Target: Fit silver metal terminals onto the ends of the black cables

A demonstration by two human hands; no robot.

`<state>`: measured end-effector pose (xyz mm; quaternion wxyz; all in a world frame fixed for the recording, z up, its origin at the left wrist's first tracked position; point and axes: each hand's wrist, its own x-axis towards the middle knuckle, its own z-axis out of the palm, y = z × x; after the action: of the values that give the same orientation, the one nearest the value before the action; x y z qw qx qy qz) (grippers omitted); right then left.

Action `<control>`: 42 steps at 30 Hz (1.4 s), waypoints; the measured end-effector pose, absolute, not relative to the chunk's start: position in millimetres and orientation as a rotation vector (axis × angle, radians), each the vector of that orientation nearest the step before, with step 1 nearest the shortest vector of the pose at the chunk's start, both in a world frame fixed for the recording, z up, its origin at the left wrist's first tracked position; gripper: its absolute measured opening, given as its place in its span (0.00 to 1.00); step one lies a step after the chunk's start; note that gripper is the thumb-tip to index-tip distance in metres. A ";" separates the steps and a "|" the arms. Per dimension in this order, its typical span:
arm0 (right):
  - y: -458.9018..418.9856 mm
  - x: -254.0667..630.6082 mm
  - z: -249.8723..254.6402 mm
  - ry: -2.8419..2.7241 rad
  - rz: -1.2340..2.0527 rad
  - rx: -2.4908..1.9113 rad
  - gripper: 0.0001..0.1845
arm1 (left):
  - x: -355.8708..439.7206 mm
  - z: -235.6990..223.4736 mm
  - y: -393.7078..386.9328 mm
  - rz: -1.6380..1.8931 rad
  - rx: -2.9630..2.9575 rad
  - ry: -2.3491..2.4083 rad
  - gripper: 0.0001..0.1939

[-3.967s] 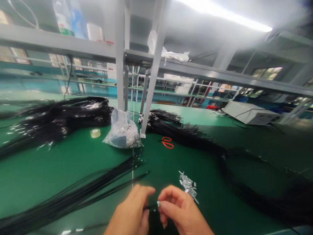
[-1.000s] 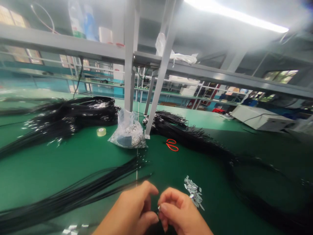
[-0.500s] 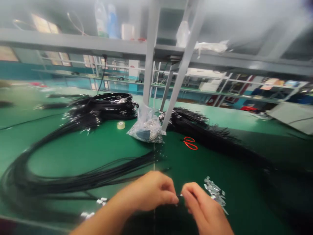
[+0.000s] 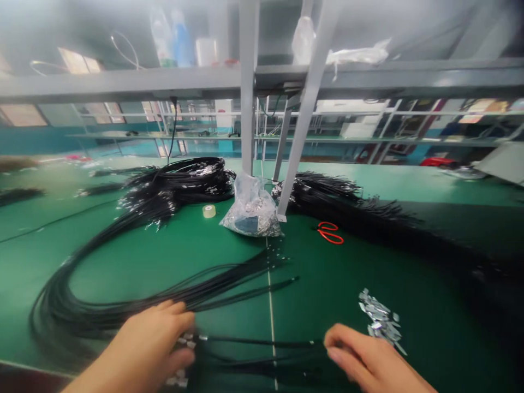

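Observation:
My left hand [image 4: 153,341] reaches over a small pile of silver-white pieces [image 4: 186,343], with its thumb apart from its fingers. Its fingertips are beside the black cables [image 4: 164,303] that curve across the table. To the right, my right hand [image 4: 368,352] has its fingers curled against the thumb; whatever is between them is hidden. Between the hands lies a short stretch of black cable [image 4: 254,341] with a silvery tip at each end. Its right tip is close to my right fingertips. Flat silver metal pieces [image 4: 380,316] are scattered just beyond my right hand.
A clear plastic bag [image 4: 254,210] of small metal parts rests by the grey shelf posts [image 4: 301,120]. Nearby are a tape roll [image 4: 208,211], red-handled scissors or snips [image 4: 331,233], a coiled cable bundle [image 4: 192,180] and a thick cable bundle [image 4: 368,218] at right.
My hands were close together, fingertips almost meeting over a small item. Now they are apart: the left has moved left to the silver-white pieces, the right slightly right. The view has shifted slightly.

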<state>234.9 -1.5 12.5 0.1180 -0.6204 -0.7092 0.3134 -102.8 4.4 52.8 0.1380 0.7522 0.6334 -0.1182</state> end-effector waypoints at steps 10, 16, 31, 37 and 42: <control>53.5 296.3 24.3 -1.771 0.237 -2.303 0.11 | -4.2 -0.1 72.2 0.016 2.281 1.817 0.08; 74.6 316.6 -1.7 -1.743 0.293 -2.467 0.11 | -19.5 -10.5 83.7 0.088 2.107 1.820 0.07; 88.7 328.0 -4.6 -2.022 0.540 -2.114 0.10 | -24.6 0.2 71.2 0.289 2.002 1.698 0.09; 69.3 301.2 21.8 -1.796 0.516 -1.919 0.09 | -19.5 8.8 63.6 0.473 2.043 1.540 0.17; 34.6 240.7 38.8 -1.416 0.935 -1.521 0.04 | 5.5 36.5 39.6 0.549 2.089 1.352 0.15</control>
<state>240.7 34.6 38.8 0.4180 -0.6064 -0.5645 0.3726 5.5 39.6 36.5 0.2922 0.7840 0.5074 0.2062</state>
